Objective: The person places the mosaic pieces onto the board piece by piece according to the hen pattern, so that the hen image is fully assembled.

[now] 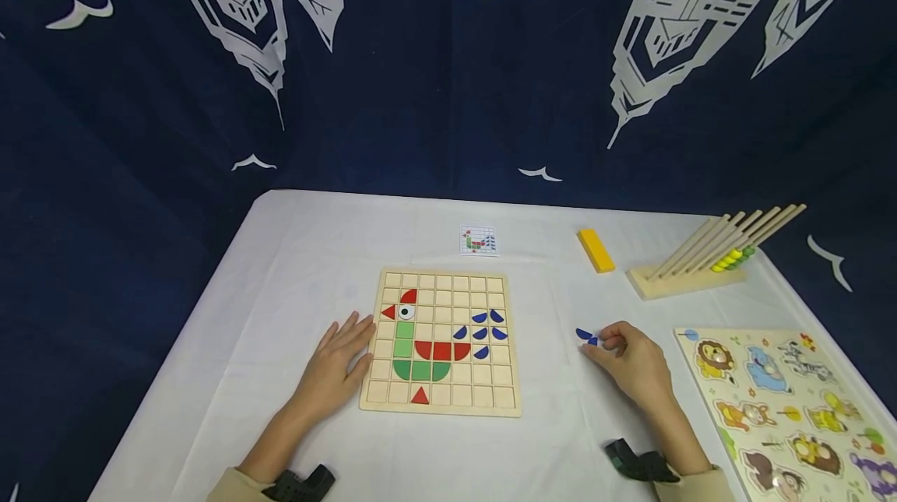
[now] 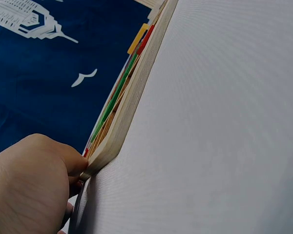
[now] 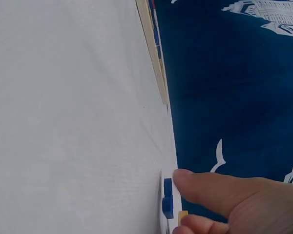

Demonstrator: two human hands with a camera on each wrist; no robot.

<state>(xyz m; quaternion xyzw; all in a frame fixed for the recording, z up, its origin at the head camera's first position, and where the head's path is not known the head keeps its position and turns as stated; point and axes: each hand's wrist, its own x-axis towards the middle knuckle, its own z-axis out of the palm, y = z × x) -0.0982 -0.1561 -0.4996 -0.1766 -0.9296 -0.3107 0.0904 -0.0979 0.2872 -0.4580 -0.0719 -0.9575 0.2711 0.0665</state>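
Note:
A wooden grid board [image 1: 494, 401] lies on the white table, bearing red, green, blue and eye-marked pieces in a bird-like pattern. Beside its left edge rests my left hand [image 1: 338, 366], fingers extended and fingertips at the rim; in the left wrist view the left hand [image 2: 31, 187] meets the board's corner. To the right of the board, my right hand [image 1: 634, 362] pinches a small blue leaf-shaped piece [image 1: 592, 341] between thumb and fingers, low over the table. Another blue piece [image 1: 583, 333] lies just beyond the fingertips. Two blue pieces [image 3: 167, 197] show close by the thumb in the right wrist view.
A small pattern card [image 1: 480, 240] lies behind the board. Farther right are a yellow block [image 1: 596, 251] and a wooden peg stand [image 1: 687, 282] with yellow and green beads. An animal puzzle board [image 1: 764, 412] occupies the right front. A dark blue patterned curtain [image 1: 448, 97] hangs behind the table.

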